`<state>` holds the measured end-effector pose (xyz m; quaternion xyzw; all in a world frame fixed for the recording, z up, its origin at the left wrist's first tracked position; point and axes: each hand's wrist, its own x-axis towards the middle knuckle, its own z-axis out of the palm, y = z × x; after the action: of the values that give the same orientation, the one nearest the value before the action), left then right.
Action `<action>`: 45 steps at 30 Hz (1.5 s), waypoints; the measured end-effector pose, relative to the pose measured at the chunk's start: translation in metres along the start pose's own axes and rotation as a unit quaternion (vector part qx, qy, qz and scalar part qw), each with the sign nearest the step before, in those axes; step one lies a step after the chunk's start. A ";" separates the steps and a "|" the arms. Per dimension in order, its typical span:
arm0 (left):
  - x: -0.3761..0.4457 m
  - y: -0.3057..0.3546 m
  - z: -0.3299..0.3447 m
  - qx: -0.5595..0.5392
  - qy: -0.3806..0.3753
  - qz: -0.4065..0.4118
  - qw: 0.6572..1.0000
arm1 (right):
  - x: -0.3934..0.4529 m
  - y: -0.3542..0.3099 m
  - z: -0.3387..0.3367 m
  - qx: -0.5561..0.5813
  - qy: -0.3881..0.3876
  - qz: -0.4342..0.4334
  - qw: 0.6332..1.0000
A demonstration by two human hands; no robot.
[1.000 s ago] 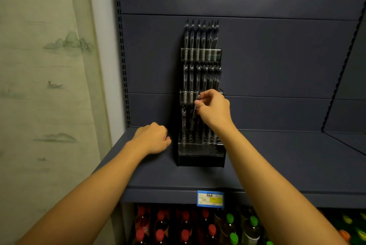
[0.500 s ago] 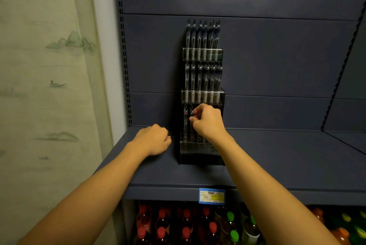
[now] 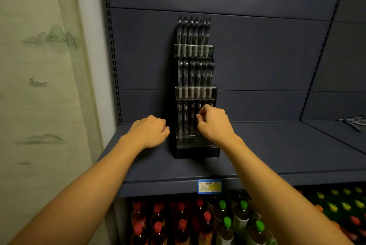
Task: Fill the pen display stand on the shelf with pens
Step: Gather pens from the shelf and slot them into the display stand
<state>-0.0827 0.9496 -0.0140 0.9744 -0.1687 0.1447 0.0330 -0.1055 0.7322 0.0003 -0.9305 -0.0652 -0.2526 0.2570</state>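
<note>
A black three-tier pen display stand [image 3: 197,150] stands on the dark blue shelf [image 3: 277,155] against the back panel. Its top tier [image 3: 194,50] and middle tier [image 3: 196,92] hold full rows of pens. Several pens stand in the bottom tier [image 3: 183,117]. My right hand [image 3: 213,125] is in front of the bottom tier, fingertips pinched on a pen [image 3: 199,107] standing there; the hand hides the tier's right part. My left hand [image 3: 150,129] rests as a closed fist on the shelf just left of the stand, with nothing visible in it.
Several loose pens [image 3: 353,121] lie on the neighbouring shelf at far right. A blue and yellow price label [image 3: 210,186] sits on the shelf's front edge. Bottles with red caps [image 3: 158,225] and green caps [image 3: 227,221] fill the shelf below. A papered wall [image 3: 39,86] borders the left.
My right hand has moved down from the middle tier to the bottom tier, lowering the pen into a slot. The left fist has stayed in place.
</note>
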 end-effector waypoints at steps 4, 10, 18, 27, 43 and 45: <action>0.000 0.006 -0.009 -0.007 0.023 0.025 0.999 | -0.010 0.009 -0.010 -0.049 -0.002 0.014 0.999; -0.002 0.033 -0.025 -0.024 0.048 0.042 0.998 | -0.022 0.026 -0.030 -0.076 -0.019 0.017 0.997; 0.000 0.104 -0.033 -0.020 0.057 0.066 0.996 | -0.037 0.077 -0.065 -0.099 -0.049 -0.010 0.994; 0.017 0.210 -0.009 -0.029 0.039 0.093 0.994 | -0.060 0.169 -0.123 -0.115 -0.086 -0.002 0.990; 0.083 0.363 0.025 -0.033 0.028 0.173 0.984 | -0.073 0.307 -0.197 -0.175 -0.109 0.052 0.977; 0.099 0.377 0.030 -0.031 0.031 0.183 0.982 | -0.067 0.322 -0.203 -0.183 -0.109 0.062 0.975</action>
<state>-0.1129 0.5600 -0.0082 0.9207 -0.3471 0.1735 0.0419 -0.1707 0.3526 -0.0264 -0.9859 0.0120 -0.1415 0.0888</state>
